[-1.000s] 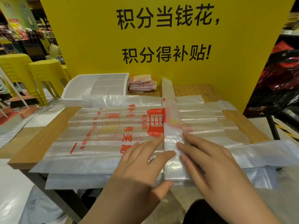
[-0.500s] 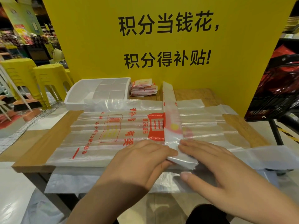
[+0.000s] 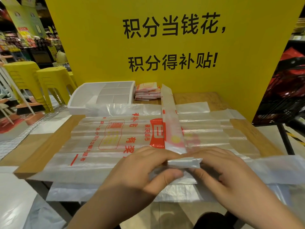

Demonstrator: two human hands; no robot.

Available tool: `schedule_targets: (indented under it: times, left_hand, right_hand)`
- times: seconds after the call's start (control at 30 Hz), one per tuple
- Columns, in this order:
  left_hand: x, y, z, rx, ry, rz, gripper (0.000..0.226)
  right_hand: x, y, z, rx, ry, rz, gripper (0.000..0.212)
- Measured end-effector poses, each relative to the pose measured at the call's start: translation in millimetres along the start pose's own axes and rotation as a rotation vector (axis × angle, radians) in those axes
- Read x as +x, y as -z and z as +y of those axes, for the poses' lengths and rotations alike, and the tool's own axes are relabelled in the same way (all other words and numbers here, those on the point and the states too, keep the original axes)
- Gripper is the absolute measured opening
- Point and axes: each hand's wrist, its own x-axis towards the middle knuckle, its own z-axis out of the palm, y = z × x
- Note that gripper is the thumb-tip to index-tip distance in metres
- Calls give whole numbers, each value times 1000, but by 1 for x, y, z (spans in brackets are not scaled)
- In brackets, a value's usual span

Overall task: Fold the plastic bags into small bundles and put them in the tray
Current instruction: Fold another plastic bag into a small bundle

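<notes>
A clear plastic bag folded into a long narrow strip (image 3: 171, 126) runs from the table's back toward me, lying over a stack of flat bags (image 3: 102, 138) printed in red. Its near end is folded up into a small thick wad (image 3: 184, 163). My left hand (image 3: 145, 169) pinches the wad's left side between thumb and fingers. My right hand (image 3: 227, 172) pinches its right side. A white divided tray (image 3: 79, 96) sits at the back left of the table. A pile of folded bundles (image 3: 147, 92) lies beside the tray, to its right.
The wooden table (image 3: 39, 154) stands against a yellow sign board (image 3: 165, 47). Loose bag ends hang over the table's near and right edges. Yellow stools (image 3: 49, 83) stand at the left, a dark rack with red items (image 3: 287, 90) at the right.
Both hands went from pressing the strip flat to lifting and folding its near end upward into a small wad, which they now pinch from both sides.
</notes>
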Motion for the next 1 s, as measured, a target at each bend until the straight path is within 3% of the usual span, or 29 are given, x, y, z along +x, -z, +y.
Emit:
schedule_targets:
  times: [0.2,0.33,0.5,0.6,0.7,0.83,1.0]
  left_hand:
    - [-2,-1,-14,-9,-30,30,18]
    - [-4,-7,-15,33,-13,61,16]
    - [-7,-9,-16,46,12,90,17]
    - [-8,-11,-17,94,14,103,24]
    - [-8,-10,-18,85,18,82,27]
    - [-6,-4,-17,67,21,53,24]
    - [-4,-1,-13,82,17,34,25]
  right_hand:
    - [0,4,-1,104,56,30,18]
    - [-3,-3,6,169,64,-15,28]
    - [-6,-5,7,135,49,-29,26]
    - [-8,-11,10,50,54,-10,53]
    - [-6,-13,11,11,102,38,61]
    - [-4,-13,14,34,116,75,58]
    - [-2,-4,4,58,86,51,18]
